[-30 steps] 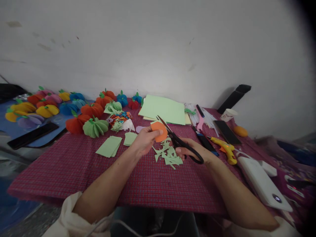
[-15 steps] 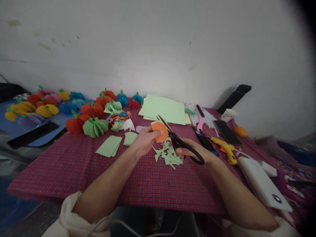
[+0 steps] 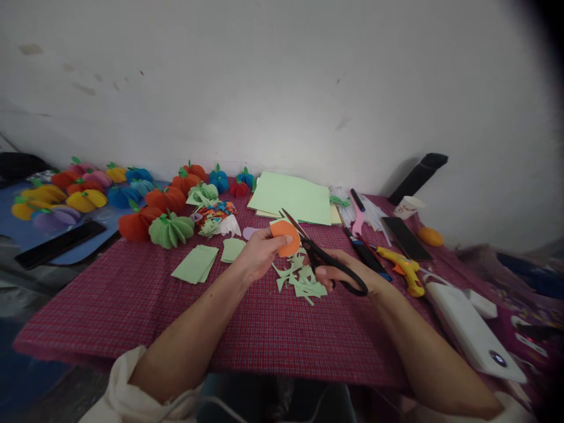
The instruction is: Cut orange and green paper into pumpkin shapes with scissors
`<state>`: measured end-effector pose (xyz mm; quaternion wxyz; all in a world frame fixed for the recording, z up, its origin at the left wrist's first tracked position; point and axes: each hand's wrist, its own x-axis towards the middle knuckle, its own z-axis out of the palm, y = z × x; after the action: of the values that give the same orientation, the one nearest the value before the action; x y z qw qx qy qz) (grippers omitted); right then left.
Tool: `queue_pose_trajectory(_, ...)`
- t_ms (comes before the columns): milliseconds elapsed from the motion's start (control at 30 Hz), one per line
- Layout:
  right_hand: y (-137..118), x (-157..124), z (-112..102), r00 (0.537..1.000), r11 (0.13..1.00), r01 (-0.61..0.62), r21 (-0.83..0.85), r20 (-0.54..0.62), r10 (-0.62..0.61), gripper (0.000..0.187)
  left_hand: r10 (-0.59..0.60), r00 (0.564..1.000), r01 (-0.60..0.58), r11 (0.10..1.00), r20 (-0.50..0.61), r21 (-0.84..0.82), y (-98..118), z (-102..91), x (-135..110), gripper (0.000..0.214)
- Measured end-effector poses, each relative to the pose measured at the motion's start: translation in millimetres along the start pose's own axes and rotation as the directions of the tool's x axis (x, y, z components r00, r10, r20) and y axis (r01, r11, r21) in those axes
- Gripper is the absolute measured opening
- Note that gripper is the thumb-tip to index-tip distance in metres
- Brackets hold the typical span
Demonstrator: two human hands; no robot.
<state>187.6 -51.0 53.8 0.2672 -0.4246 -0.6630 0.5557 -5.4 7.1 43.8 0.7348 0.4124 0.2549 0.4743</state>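
Note:
My left hand (image 3: 259, 251) pinches a rounded orange paper piece (image 3: 286, 238), with a pale green edge of paper showing behind its top. In my right hand (image 3: 335, 271) is a pair of black-handled scissors (image 3: 324, 258), fingers wrapped round the handles. Its blades are parted at the upper right edge of the orange piece. Below both hands lie pale green paper scraps (image 3: 304, 282) in a loose heap. Left of my left hand are a stack of green paper rectangles (image 3: 194, 264) and a smaller green stack (image 3: 232, 249).
Paper pumpkins (image 3: 171, 229) in several colours fill the left side. Green sheets (image 3: 293, 197) lie at the back by the wall. To the right are a yellow glue gun (image 3: 403, 267), a dark phone (image 3: 406, 237), a paper cup (image 3: 408, 205) and a white power bank (image 3: 476, 329).
The view has shifted very slightly. My hands, the orange paper and the scissors keep nearly the same places, with the blades still parted at the paper's edge.

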Motion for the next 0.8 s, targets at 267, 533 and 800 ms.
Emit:
queue_pose_trajectory(267, -8, -3, -3, 0.999, 0.999, -0.037, -0.031, -0.008, 0.037, 0.036, 0.013, 0.999, -0.014, 0.999, 0.034, 0.041, -1, -3.2, 1, 0.016)
queue_pose_trajectory(533, -11, -6, -7, 0.998, 0.995, -0.064, -0.081, -0.012, 0.064, 0.036, -0.016, 0.999, 0.013, 0.996, 0.038, 0.083, 0, -5.5, 1, 0.017)
queue_pose_trajectory(800, -7, -9, -14, 0.998, 0.991, -0.069, -0.119, 0.005, 0.07, 0.034, -0.05, 0.998, 0.045, 0.989, 0.033, 0.139, 2, -6.9, -1, 0.019)
